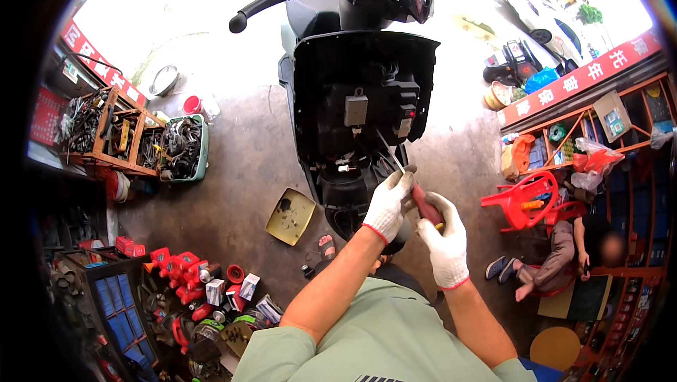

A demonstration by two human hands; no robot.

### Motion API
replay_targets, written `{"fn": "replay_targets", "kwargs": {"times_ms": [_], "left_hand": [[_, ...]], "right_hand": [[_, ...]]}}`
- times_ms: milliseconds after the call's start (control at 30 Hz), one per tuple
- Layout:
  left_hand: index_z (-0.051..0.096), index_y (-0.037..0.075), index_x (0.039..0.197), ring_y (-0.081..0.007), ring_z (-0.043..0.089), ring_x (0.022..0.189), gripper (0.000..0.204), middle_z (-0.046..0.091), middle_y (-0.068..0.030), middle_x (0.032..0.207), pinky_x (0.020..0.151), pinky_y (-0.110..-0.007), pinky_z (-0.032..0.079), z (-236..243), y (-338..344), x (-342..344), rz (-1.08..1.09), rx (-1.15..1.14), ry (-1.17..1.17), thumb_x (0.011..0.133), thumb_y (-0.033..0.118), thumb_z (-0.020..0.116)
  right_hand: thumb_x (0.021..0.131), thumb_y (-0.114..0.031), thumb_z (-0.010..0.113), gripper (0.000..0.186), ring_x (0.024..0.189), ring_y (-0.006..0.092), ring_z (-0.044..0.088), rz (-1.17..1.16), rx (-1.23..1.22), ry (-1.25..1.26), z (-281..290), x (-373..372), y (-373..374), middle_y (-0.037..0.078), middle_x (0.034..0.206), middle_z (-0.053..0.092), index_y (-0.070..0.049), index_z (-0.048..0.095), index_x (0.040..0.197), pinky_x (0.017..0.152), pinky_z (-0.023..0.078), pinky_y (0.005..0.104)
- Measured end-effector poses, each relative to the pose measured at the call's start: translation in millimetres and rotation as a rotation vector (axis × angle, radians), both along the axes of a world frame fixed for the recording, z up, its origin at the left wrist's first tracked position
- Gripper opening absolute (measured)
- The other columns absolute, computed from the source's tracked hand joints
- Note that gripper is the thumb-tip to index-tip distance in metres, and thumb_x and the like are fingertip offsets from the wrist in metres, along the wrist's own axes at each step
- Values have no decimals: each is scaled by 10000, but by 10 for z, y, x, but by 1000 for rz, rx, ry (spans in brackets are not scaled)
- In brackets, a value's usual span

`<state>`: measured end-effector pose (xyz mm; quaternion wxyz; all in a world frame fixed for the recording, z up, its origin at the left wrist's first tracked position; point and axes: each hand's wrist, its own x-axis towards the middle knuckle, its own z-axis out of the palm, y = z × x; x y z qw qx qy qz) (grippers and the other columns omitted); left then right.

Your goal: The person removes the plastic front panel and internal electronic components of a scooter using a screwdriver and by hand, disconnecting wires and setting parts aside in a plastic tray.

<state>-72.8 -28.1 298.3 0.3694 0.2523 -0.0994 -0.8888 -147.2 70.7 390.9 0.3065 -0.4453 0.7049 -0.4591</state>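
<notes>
My right hand [446, 241], in a white work glove with a red cuff, is closed around the red handle of a screwdriver [425, 207]. My left hand [388, 205], gloved the same way with dirty fingertips, is closed at the metal shaft just above the handle. The shaft slants up and left into the uncovered black body of a scooter [317, 93]; where its tip rests I cannot make out. Inside the body sit a grey finned box [356, 110], a small unit with a red part [407, 115] and a white connector [345, 168] among dark wires.
A yellowish tray [290, 217] lies on the floor left of the scooter. Red bottles and boxes [180, 276] crowd the lower left. A green tub of parts [204, 149] stands farther left. At the right, a seated person [557, 258] is near a red plastic chair [522, 202].
</notes>
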Motion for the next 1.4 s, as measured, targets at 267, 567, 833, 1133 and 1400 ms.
{"fn": "replay_targets", "kwargs": {"times_ms": [267,567,833,1133,1400], "left_hand": [[560,47,1297,-174,649,955,329,651,-68,1076,810,-327,534,51,-6,-35,-5,18,-45,1007,200,581],[567,36,1294,-173,644,954,327,654,-56,1060,826,-337,534,95,-7,-56,20,56,21,999,177,590],[578,38,1265,-199,647,979,301,658,-75,1077,846,-352,535,69,-13,-43,27,77,65,1006,191,574],[554,39,1299,-206,647,970,344,655,-81,1089,829,-325,540,-59,-27,-134,60,9,10,966,110,605],[182,46,1550,-217,652,973,669,556,-149,1272,748,-330,603,-328,-607,-306,304,-62,-256,958,-34,484]], "right_hand": [[956,-89,556,394,1008,134,602,-4,10,42,45,0,-30,121,1187,620,29,503,1328,843,508,263],[1016,-218,511,411,829,160,628,59,-75,189,-85,-132,-44,119,1109,627,27,482,1344,768,530,289],[993,-147,518,441,747,153,624,-109,216,-369,161,-78,-83,122,1084,618,35,433,1386,634,548,303],[955,-101,570,410,789,165,635,-150,144,-827,131,-253,-39,140,1200,602,24,492,1338,668,535,319],[956,-162,577,461,823,186,617,-280,186,-1064,133,-256,-122,128,1150,604,22,461,1362,671,524,313]]}}
